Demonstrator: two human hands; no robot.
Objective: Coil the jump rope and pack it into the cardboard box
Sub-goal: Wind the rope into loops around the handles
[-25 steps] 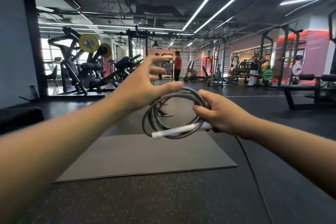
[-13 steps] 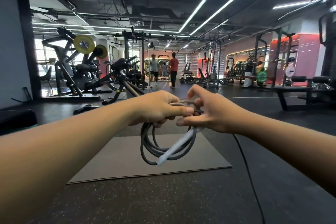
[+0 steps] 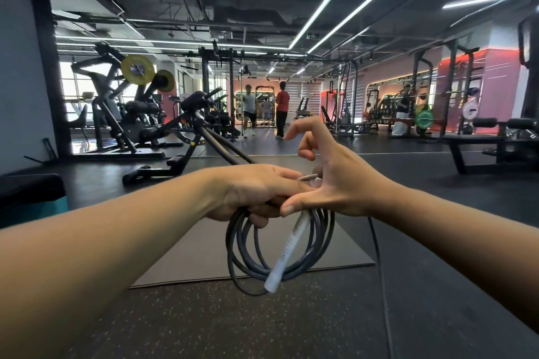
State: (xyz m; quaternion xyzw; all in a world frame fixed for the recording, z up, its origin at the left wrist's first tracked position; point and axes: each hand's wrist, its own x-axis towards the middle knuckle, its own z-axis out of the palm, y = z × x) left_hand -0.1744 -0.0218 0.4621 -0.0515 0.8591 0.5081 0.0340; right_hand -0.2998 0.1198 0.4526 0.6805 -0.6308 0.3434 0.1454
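Note:
The grey jump rope (image 3: pixel 248 259) hangs in several loops below my hands, in front of me at chest height. Its white handle (image 3: pixel 287 251) slants down across the coil. My left hand (image 3: pixel 256 192) is closed around the top of the loops. My right hand (image 3: pixel 335 181) touches the coil's top from the right, thumb pressed near the handle, index and middle fingers lifted and spread. A loose strand of rope (image 3: pixel 379 271) trails from under my right wrist down to the floor. No cardboard box is in view.
A grey floor mat (image 3: pixel 204 253) lies on the black rubber floor under the coil. Weight machines (image 3: pixel 128 114) stand at left, racks and a bench (image 3: pixel 478 143) at right. Several people (image 3: pixel 281 108) stand far back.
My left hand has taken the top of the coil, which now hangs lower with the handle pointing down. My right hand has let its fingers open and lift.

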